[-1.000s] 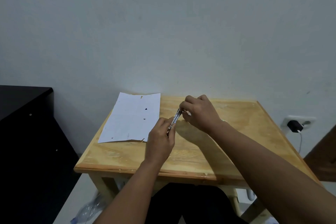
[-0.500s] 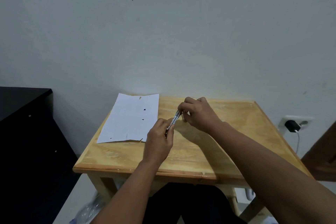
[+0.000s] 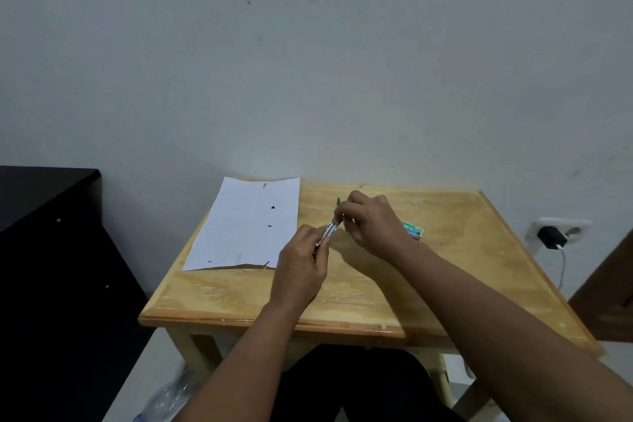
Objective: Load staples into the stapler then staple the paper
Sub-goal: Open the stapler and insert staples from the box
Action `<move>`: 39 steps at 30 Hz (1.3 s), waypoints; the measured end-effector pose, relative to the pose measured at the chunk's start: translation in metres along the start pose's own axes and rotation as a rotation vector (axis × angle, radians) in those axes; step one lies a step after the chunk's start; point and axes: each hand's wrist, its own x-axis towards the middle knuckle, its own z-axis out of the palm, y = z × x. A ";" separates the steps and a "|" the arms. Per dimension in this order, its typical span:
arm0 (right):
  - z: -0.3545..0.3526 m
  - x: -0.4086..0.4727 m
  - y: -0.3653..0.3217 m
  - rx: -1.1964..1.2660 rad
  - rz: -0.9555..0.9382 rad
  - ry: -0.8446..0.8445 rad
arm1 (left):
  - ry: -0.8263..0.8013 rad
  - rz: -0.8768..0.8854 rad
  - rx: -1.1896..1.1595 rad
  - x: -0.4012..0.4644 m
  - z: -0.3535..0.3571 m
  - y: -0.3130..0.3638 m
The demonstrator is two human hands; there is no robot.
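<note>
The person is in the loading stage, judging by how things lie. The left hand (image 3: pixel 301 259) grips the near end of a small metal stapler (image 3: pixel 328 232), fingers curled round it, and holds it above the tabletop (image 3: pixel 342 298) near its middle. The right hand (image 3: pixel 368 224) pinches at the stapler's far end with curled fingertips; whether a strip of staples sits between them is too small to tell. A green staple box (image 3: pixel 412 229) lies on the tabletop just behind the right wrist, partly hidden by it. The paper (image 3: pixel 245 226) rests flat at the tabletop's far left corner, just beside the left hand and untouched by either grip. Whether staples are already seated cannot be told. What looks left: finishing the load, closing the stapler, bringing it to the paper and pressing a staple through
</note>
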 end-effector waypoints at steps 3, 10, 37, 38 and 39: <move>0.005 -0.001 -0.003 -0.002 0.006 -0.002 | -0.001 -0.015 0.005 0.000 -0.001 0.000; 0.004 -0.007 -0.005 0.016 0.035 -0.026 | -0.033 -0.027 0.026 0.001 0.001 0.001; -0.007 -0.018 -0.017 0.181 0.108 -0.017 | 0.009 0.010 0.068 0.001 0.000 0.002; -0.006 -0.018 -0.018 0.181 0.114 -0.018 | 0.010 0.010 0.065 0.000 0.000 0.002; -0.006 -0.018 -0.019 0.181 0.122 -0.017 | 0.009 0.004 0.057 0.000 0.000 0.002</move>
